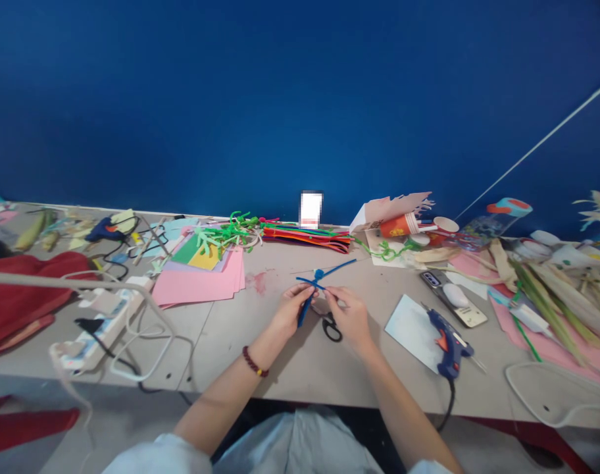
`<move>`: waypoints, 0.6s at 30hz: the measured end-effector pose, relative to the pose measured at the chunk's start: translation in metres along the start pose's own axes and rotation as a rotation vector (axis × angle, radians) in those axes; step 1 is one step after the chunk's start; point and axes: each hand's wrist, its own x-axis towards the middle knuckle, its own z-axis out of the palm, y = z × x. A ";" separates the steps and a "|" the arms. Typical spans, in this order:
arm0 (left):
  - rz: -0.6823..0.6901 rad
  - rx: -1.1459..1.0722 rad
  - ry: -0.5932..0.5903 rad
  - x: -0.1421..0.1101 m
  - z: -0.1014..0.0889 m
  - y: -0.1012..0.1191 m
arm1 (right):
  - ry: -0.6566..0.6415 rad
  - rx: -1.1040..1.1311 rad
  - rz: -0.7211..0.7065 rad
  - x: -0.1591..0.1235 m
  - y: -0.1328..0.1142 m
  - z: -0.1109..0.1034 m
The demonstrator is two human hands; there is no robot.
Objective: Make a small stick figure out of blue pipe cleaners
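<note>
Blue pipe cleaners (340, 266), joined at a small blue knob, are held in front of me above the table. My left hand (291, 309) pinches them, with one blue length hanging down below its fingers. My right hand (348, 316) has its thumb and finger closed on the end of a short blue piece that crosses the others. Under and between my hands lie scissors (332, 328); a black handle loop shows, while the rest is partly hidden. A bundle of coloured pipe cleaners (304, 238) lies farther back by the wall.
Right of my hands are a blue glue gun (450, 345) on a pale card (409, 329), and a phone (470, 313). Pink paper sheets (196, 286) and green pipe-cleaner shapes (231, 230) lie to the left, beside a white power strip (107, 326) with cables. A red cup (399, 227) lies behind.
</note>
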 end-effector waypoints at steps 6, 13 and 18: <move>-0.033 -0.017 0.017 0.000 0.001 0.000 | 0.010 -0.021 0.023 0.000 -0.001 0.000; -0.026 0.009 0.039 -0.002 0.002 0.001 | 0.001 -0.064 0.001 -0.002 0.004 0.003; -0.016 0.019 0.048 -0.002 0.001 0.001 | -0.022 -0.085 -0.020 -0.003 0.006 0.006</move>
